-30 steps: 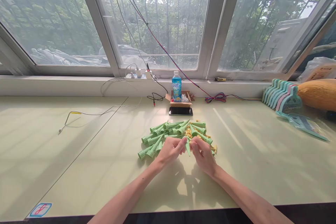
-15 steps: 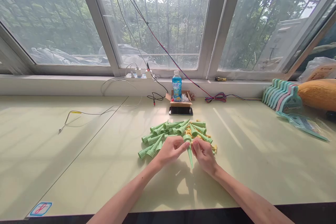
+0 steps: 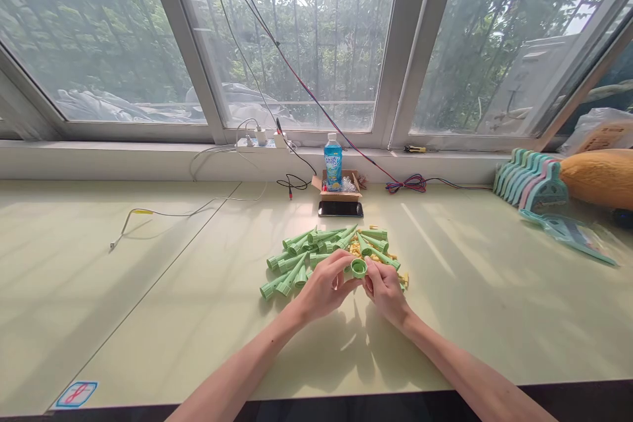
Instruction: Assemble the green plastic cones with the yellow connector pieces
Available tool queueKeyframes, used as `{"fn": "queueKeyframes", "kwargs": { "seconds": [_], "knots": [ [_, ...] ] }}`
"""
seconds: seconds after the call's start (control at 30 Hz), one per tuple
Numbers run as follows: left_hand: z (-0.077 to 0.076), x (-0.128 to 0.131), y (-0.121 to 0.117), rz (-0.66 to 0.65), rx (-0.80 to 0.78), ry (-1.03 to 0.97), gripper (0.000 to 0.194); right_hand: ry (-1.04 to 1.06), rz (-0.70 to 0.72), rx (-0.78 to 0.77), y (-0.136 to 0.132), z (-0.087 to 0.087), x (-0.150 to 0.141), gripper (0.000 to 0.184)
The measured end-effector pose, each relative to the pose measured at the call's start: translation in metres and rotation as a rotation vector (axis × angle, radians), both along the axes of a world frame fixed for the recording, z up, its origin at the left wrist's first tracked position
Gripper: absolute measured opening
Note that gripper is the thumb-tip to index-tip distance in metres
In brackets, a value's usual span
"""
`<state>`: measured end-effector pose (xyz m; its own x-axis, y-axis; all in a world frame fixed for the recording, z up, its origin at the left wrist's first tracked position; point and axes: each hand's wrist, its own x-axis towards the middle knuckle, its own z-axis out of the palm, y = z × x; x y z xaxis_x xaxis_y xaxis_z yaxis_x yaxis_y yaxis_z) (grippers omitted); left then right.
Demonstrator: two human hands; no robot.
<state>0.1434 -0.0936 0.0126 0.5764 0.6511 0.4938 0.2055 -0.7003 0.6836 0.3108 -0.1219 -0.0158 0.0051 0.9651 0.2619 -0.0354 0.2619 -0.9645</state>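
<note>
Here, light green piece (image 3: 359, 270) — round, hollow, open-topped

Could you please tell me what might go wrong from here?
The green cone, raised in the left hand's fingers with the right hand at its rim, could slip and drop.

The piled green cones lie loosely just beyond the hands, so a knock might roll some into the yellow pieces.

The blue bottle stands behind the phone and, if bumped, might tip onto it.
</note>
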Motion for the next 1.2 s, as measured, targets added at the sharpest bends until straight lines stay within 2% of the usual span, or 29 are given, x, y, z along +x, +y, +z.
{"fn": "queueKeyframes", "kwargs": {
  "seconds": [0.23, 0.33, 0.43, 0.57, 0.8, 0.93, 1.07, 1.2],
  "knots": [
    [0.008, 0.0, -0.002, 0.113, -0.122, -0.157, 0.035, -0.022, -0.08, 0.149, -0.001, -0.001, 0.001, 0.046],
    [0.009, -0.001, -0.001, 0.148, -0.207, -0.185, 0.054, -0.105, -0.07, 0.237, -0.002, 0.0, 0.001, 0.042],
    [0.008, -0.001, 0.001, 0.117, -0.292, -0.165, 0.065, -0.223, -0.062, 0.341, -0.003, 0.003, 0.001, 0.039],
    [0.012, 0.0, -0.001, 0.048, -0.386, -0.105, 0.06, -0.342, -0.072, 0.422, -0.004, 0.006, 0.003, 0.035],
    [0.019, 0.0, -0.003, 0.002, -0.454, -0.108, 0.045, -0.337, -0.053, 0.39, -0.003, 0.003, 0.005, 0.039],
    [0.014, -0.001, -0.004, 0.002, -0.36, -0.067, 0.034, -0.273, -0.03, 0.288, -0.003, 0.002, 0.004, 0.044],
    [0.007, -0.001, -0.005, 0.026, -0.133, -0.012, 0.024, -0.188, -0.031, 0.148, -0.002, 0.002, 0.003, 0.05],
    [0.004, -0.001, -0.005, 0.006, 0.036, 0.061, 0.016, -0.164, -0.068, 0.096, 0.0, 0.0, 0.002, 0.056]
  ]
}}
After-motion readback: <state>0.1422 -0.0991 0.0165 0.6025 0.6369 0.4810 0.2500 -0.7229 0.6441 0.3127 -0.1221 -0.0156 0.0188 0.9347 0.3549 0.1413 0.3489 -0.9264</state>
